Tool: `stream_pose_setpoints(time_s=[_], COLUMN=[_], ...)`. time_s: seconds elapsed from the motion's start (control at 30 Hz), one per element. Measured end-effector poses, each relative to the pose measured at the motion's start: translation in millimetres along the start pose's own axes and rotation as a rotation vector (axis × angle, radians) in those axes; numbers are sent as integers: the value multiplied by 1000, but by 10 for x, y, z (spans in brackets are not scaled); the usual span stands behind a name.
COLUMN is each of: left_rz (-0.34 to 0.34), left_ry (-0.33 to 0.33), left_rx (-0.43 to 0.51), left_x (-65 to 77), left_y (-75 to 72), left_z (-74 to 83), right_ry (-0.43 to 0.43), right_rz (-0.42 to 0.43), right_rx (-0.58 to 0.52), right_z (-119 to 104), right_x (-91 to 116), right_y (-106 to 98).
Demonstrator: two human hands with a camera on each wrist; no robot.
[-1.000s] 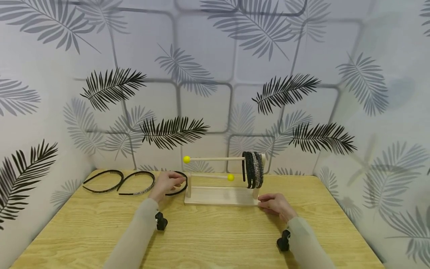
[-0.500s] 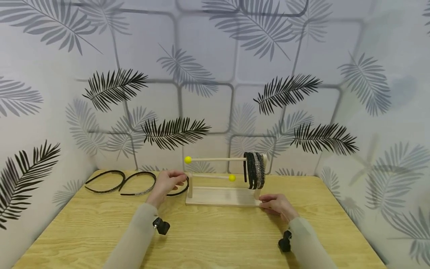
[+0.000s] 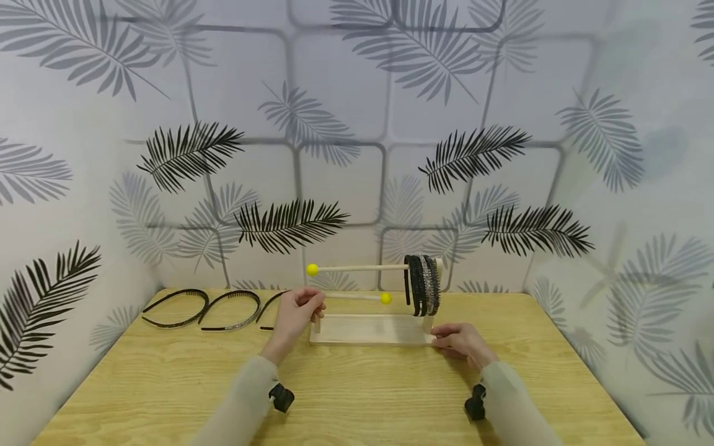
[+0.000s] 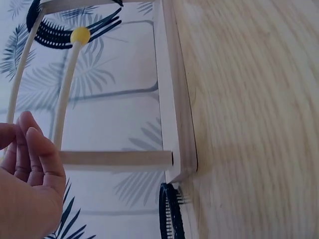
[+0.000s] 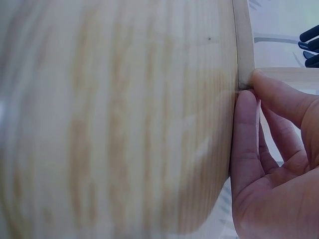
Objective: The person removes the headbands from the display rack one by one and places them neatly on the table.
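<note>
A pale wooden headband stand has two rods, each tipped with a yellow ball. Several black and glittery silver headbands hang at the right end of its upper rod. My right hand pinches the right front corner of the stand's base, thumb and forefinger at the edge in the right wrist view. My left hand is at the stand's left post, fingers loosely curled with nothing seen between them; it overlaps the post's top. Just left of the stand, a black headband lies on the table, partly hidden in the head view.
Two more headbands lie in a row at the table's back left: a dark one and one with a silvery part. The wood-grain table meets a leaf-patterned backdrop behind the stand and at both sides.
My left hand has moved right, from the third headband to the stand's left post, leaving that headband on the table. My right hand stays at the base corner.
</note>
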State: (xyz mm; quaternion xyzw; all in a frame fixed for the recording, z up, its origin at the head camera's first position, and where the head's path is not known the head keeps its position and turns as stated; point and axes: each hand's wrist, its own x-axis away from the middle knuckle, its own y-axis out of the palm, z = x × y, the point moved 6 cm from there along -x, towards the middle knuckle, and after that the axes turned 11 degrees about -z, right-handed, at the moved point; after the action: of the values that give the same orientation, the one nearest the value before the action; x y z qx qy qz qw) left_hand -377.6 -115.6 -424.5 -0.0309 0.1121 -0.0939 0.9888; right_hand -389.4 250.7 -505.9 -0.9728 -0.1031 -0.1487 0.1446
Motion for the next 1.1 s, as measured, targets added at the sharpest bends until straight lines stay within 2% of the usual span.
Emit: stream_pose_setpoints(time_s=[0.37, 0.77, 1.0, 1.1], left_rz=[-34, -62, -153, -172], left_ry=[58, 52, 87, 105], left_rx=[-4, -42, -155, -158], left_x=[-45, -135, -194, -230], left_y=[268, 512, 712, 773], left_z=[-1, -14, 11, 29], right_ry=[-14, -24, -1, 0], right_rz=[-14, -12, 2, 4], right_rx=[-4, -2, -2, 9], right_z=[0, 4, 41, 11], right_x=[6, 12, 8, -3], right_y=[20, 17, 20, 10])
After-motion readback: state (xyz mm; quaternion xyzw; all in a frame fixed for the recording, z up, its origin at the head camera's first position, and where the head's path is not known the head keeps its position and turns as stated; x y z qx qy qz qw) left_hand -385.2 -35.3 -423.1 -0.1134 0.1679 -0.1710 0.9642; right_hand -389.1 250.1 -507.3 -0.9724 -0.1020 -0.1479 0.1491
